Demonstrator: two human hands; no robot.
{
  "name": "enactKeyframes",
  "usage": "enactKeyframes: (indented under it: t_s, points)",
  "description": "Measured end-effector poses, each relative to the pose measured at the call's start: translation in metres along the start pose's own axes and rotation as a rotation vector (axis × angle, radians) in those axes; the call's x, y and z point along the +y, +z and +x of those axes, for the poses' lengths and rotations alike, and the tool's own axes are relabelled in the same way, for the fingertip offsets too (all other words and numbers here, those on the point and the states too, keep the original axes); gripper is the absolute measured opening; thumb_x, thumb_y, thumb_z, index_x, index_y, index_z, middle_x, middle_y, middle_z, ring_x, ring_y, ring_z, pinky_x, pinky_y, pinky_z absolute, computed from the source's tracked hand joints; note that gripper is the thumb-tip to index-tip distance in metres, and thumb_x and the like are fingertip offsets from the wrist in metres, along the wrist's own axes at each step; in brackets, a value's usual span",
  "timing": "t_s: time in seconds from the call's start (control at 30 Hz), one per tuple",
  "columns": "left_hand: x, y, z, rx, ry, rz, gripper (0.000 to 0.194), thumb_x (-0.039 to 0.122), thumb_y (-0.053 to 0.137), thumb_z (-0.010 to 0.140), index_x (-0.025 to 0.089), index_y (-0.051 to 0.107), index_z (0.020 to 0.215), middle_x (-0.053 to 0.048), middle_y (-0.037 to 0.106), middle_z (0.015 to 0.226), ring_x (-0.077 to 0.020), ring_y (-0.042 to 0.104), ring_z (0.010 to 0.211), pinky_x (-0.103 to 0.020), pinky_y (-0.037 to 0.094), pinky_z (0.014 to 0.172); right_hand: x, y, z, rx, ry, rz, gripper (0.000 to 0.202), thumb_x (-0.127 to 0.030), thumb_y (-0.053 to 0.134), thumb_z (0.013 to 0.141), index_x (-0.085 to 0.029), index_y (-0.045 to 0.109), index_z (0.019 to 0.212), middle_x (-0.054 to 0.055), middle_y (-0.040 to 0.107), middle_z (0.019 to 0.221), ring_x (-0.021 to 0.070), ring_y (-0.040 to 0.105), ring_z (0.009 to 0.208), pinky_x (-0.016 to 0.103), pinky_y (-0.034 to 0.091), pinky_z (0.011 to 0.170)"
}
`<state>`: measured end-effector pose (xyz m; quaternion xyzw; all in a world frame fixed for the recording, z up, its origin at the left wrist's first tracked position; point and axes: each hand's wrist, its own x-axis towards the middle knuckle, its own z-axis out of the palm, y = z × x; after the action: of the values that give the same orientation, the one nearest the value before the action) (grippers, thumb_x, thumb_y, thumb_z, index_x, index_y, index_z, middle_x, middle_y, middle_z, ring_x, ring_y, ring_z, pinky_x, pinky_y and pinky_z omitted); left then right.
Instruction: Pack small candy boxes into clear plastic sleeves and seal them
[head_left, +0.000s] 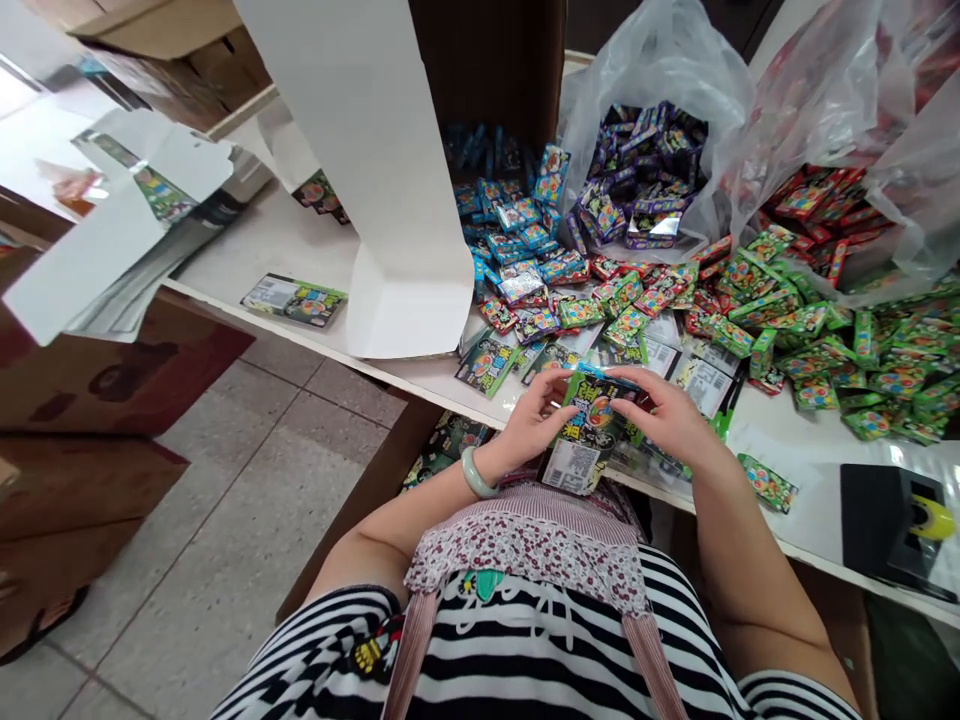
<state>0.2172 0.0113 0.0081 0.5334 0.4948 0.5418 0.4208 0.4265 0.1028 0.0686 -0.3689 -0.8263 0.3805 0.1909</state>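
A black and green printed packet (581, 440) is held upright in front of my apron, its upper edge toward the table. My left hand (534, 425) grips its left side, thumb on the front face. The right side is pinched by my right hand (666, 412), thumb also on the front. A bit of blue shows at the packet's top edge, too small to make out. Just beyond my hands lie several more flat printed packets (487, 362) on the table. Small candy boxes in blue (517, 215), green (757, 280) and red are heaped behind them.
Clear plastic bags hold purple boxes (645, 180) and red boxes (817, 195). A tall white card sheet (397, 200) stands left of the heap. One packet (294, 300) lies farther left. A tape dispenser (892, 525) sits at the right edge; cartons (97, 370) stand left.
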Motion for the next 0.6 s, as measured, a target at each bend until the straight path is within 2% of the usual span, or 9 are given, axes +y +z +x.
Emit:
enactKeyframes:
  t_s: [0.07,0.2,0.3,0.4,0.47,0.53,0.6]
  points:
    - [-0.007,0.006,-0.013,-0.003,-0.044,-0.035,0.047,0.039,0.064,0.092,0.025,0.046,0.133,-0.005,0.06,0.102,-0.0164,0.06,0.093,-0.027,0.051,0.075,0.001,0.001,-0.007,-0.064,-0.011,-0.034,0.033,-0.034,0.056,0.094,-0.029,0.065,0.125,0.004,0.068,0.129,0.0255,0.066,0.113,0.041,0.054,0.094]
    - [-0.012,0.004,-0.027,-0.056,-0.112,-0.037,0.058,0.041,0.066,0.091,0.028,0.043,0.142,-0.004,0.057,0.101,-0.0158,0.057,0.09,-0.03,0.052,0.078,0.0,0.005,-0.013,-0.187,-0.008,-0.088,0.031,-0.033,0.053,0.096,-0.03,0.065,0.125,0.005,0.069,0.124,0.0263,0.068,0.107,0.042,0.055,0.089]
    - [-0.013,-0.005,-0.025,-0.159,-0.138,-0.051,0.062,0.042,0.067,0.09,0.029,0.042,0.145,-0.003,0.056,0.099,-0.0141,0.054,0.084,-0.03,0.052,0.076,0.001,0.007,-0.01,-0.185,0.003,-0.098,0.032,-0.033,0.052,0.097,-0.03,0.065,0.126,0.006,0.069,0.123,0.0261,0.068,0.103,0.042,0.055,0.086]
    - [-0.013,-0.014,-0.016,-0.226,-0.16,-0.061,0.059,0.043,0.068,0.089,0.027,0.047,0.142,-0.001,0.053,0.093,-0.0121,0.05,0.077,-0.027,0.05,0.072,0.009,0.013,-0.012,-0.179,-0.018,-0.066,0.03,-0.032,0.053,0.096,-0.03,0.066,0.124,0.006,0.07,0.119,0.0252,0.068,0.102,0.043,0.054,0.089]
    - [-0.012,-0.017,-0.013,-0.218,-0.168,-0.076,0.058,0.043,0.07,0.088,0.025,0.048,0.139,-0.001,0.053,0.092,-0.012,0.049,0.077,-0.026,0.049,0.072,0.013,0.025,-0.019,-0.07,0.003,-0.033,0.029,-0.036,0.056,0.095,-0.028,0.066,0.121,0.006,0.071,0.113,0.025,0.068,0.098,0.043,0.055,0.088]
    - [-0.008,-0.017,-0.015,-0.194,-0.162,-0.089,0.06,0.043,0.071,0.086,0.024,0.049,0.138,-0.002,0.055,0.095,-0.0131,0.05,0.08,-0.027,0.05,0.075,0.012,0.042,-0.03,0.209,0.093,0.064,0.035,-0.044,0.064,0.09,-0.025,0.065,0.119,0.007,0.071,0.105,0.0246,0.069,0.088,0.042,0.057,0.082]
    - [-0.006,-0.013,-0.018,-0.209,-0.196,-0.05,0.06,0.039,0.073,0.085,0.022,0.051,0.138,-0.003,0.057,0.097,-0.014,0.052,0.082,-0.029,0.051,0.079,0.007,0.058,-0.036,0.457,0.169,0.214,0.051,-0.052,0.075,0.079,-0.024,0.062,0.12,0.006,0.07,0.095,0.0247,0.068,0.079,0.041,0.058,0.073]
